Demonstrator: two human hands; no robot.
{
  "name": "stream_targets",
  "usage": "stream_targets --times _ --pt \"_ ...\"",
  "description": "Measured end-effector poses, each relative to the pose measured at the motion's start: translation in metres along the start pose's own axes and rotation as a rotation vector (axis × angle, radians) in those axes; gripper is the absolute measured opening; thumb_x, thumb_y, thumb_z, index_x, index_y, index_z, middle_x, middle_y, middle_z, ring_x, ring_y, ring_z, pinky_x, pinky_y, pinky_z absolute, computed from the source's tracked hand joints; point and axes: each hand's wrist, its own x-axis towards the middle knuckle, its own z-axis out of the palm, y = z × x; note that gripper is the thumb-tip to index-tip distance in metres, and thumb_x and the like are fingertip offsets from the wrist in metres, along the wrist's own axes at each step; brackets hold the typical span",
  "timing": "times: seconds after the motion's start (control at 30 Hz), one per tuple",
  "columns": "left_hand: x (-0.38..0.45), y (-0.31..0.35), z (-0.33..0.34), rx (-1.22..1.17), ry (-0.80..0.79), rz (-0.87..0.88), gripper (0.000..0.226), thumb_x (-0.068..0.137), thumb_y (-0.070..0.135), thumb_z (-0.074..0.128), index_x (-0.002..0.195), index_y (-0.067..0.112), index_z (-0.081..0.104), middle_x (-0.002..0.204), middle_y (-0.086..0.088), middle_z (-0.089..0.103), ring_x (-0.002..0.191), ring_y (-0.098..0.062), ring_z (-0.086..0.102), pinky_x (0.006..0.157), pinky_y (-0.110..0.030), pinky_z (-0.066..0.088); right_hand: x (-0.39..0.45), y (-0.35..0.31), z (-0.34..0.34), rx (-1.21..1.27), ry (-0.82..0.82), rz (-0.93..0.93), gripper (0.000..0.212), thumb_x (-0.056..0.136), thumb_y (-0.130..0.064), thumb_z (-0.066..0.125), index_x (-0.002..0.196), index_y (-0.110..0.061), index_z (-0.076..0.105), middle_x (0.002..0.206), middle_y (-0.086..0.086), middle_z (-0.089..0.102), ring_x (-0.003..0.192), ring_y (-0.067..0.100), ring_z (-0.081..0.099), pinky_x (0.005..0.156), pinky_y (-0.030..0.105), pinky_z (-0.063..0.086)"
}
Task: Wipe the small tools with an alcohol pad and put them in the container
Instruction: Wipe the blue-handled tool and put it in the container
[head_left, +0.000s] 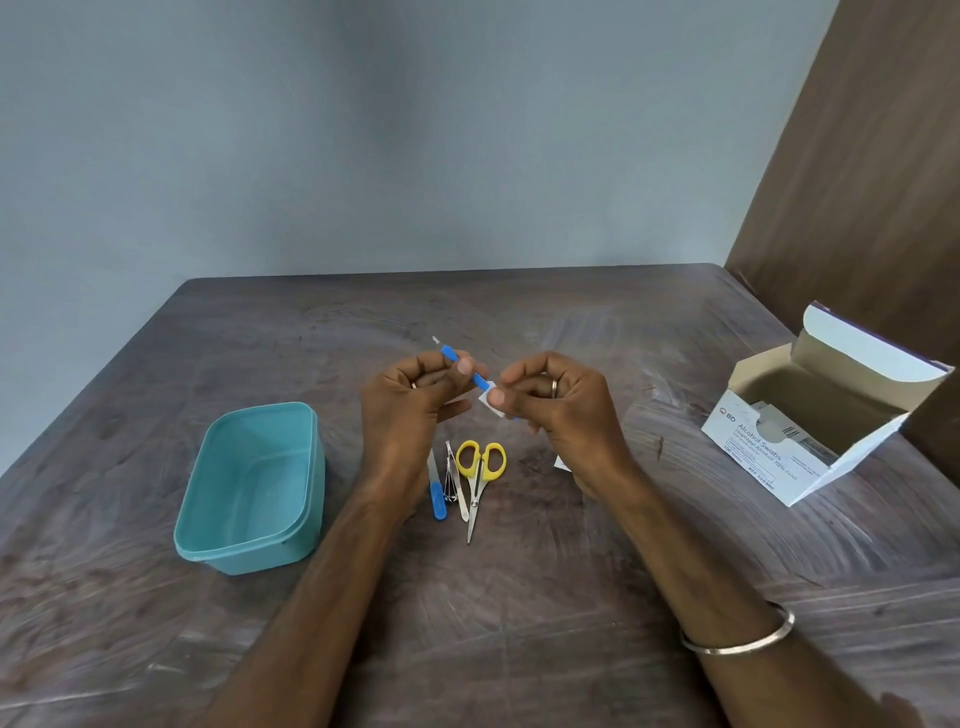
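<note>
My left hand (415, 395) grips a thin blue-handled tool (451, 355) above the table, its small metal tip pointing up and away. My right hand (550, 400) pinches a white alcohol pad (487, 401) around the tool's lower end. On the table below the hands lie yellow-handled scissors (480, 467), a metal nail clipper (453, 475) and a blue-handled file (437, 496), side by side. The teal plastic container (249, 488) stands to the left with nothing in it.
An open white box of alcohol swabs (810, 415) sits at the right on the dark wooden table (519, 597). A torn white wrapper (562, 463) lies partly hidden under my right wrist. A brown panel rises at the far right.
</note>
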Motion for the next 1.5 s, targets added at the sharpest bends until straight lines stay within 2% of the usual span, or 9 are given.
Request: stream_targets --times 0.23,0.4,0.5,0.67,0.83,1.0,1.17,1.33,1.5 --pt "-0.0063 0.0025 0.0061 0.083 -0.077 -0.025 0.006 0.08 0.02 0.078 0.081 0.014 0.075 0.089 -0.009 0.077 0.086 -0.026 0.073 0.081 -0.041 0.059 0.0018 0.0035 -0.0004 0.026 -0.011 -0.025 0.022 0.075 -0.004 0.082 0.083 -0.015 0.065 0.076 0.009 0.076 0.068 0.023 0.073 0.057 0.028 0.05" --pt "-0.0054 0.0063 0.0057 0.089 0.038 0.031 0.023 0.087 0.03 0.072 0.093 0.008 0.076 0.087 -0.009 0.077 0.086 -0.024 0.075 0.074 -0.039 0.06 0.0043 0.0026 -0.0008 0.053 -0.016 -0.043 0.023 0.074 0.002 0.08 0.084 -0.01 0.063 0.075 0.011 0.076 0.061 0.024 0.072 0.056 0.024 0.053" --pt "-0.0059 0.006 0.0055 0.097 0.09 0.074 0.02 0.089 0.026 0.071 0.095 0.007 0.074 0.088 -0.008 0.077 0.083 -0.02 0.075 0.071 -0.037 0.061 0.0055 0.0034 -0.0017 0.042 -0.018 -0.055 0.023 0.074 0.002 0.08 0.086 -0.008 0.064 0.079 0.019 0.075 0.061 0.025 0.071 0.058 0.024 0.053" --pt "-0.0038 0.0055 0.0058 0.061 0.1 0.06 0.015 0.089 0.021 0.07 0.093 0.007 0.073 0.09 -0.012 0.076 0.083 -0.022 0.075 0.066 -0.033 0.059 0.0049 0.0043 -0.0018 0.03 -0.042 -0.068 0.023 0.074 0.003 0.08 0.086 -0.007 0.064 0.072 0.009 0.075 0.059 0.022 0.07 0.056 0.022 0.052" --pt "-0.0029 0.0067 0.0032 0.009 0.081 -0.003 0.009 0.085 0.013 0.069 0.076 0.011 0.069 0.091 -0.016 0.075 0.08 -0.022 0.072 0.063 -0.031 0.057 0.0059 0.0063 -0.0015 0.042 -0.024 -0.059 0.023 0.074 0.005 0.08 0.088 -0.002 0.063 0.072 0.01 0.074 0.061 0.026 0.066 0.061 0.03 0.057" --pt "-0.006 0.0031 0.0067 0.111 -0.05 -0.03 0.014 0.082 0.007 0.068 0.068 0.007 0.065 0.079 -0.012 0.073 0.074 -0.023 0.07 0.063 -0.032 0.058 0.006 0.0071 -0.0015 0.012 -0.025 -0.066 0.022 0.074 0.004 0.08 0.086 -0.005 0.064 0.072 0.005 0.074 0.063 0.026 0.068 0.065 0.038 0.058" --pt "-0.0071 0.003 0.0076 0.14 -0.074 -0.029 0.01 0.084 0.01 0.069 0.079 0.002 0.072 0.081 -0.009 0.075 0.076 -0.02 0.071 0.063 -0.029 0.058 0.0046 0.0057 -0.0039 -0.047 -0.016 -0.057 0.021 0.076 -0.004 0.081 0.085 -0.013 0.064 0.074 0.004 0.074 0.06 0.022 0.068 0.048 0.03 0.049" --pt "-0.0065 0.0032 0.0064 0.126 -0.017 -0.016 0.013 0.083 0.018 0.074 0.082 0.006 0.076 0.083 -0.014 0.075 0.081 -0.029 0.071 0.074 -0.044 0.058 0.0053 0.0057 -0.0042 -0.022 -0.01 -0.041 0.02 0.078 -0.005 0.08 0.087 -0.012 0.064 0.079 0.009 0.075 0.061 0.024 0.068 0.046 0.029 0.048" --pt "-0.0042 0.0059 0.0051 0.122 0.079 -0.02 0.017 0.083 0.022 0.076 0.085 0.005 0.075 0.082 -0.01 0.077 0.077 -0.021 0.072 0.066 -0.035 0.059 0.0067 0.0067 -0.0062 -0.021 -0.005 -0.034 0.02 0.078 -0.004 0.08 0.088 -0.01 0.063 0.082 0.013 0.077 0.062 0.026 0.069 0.048 0.031 0.048"
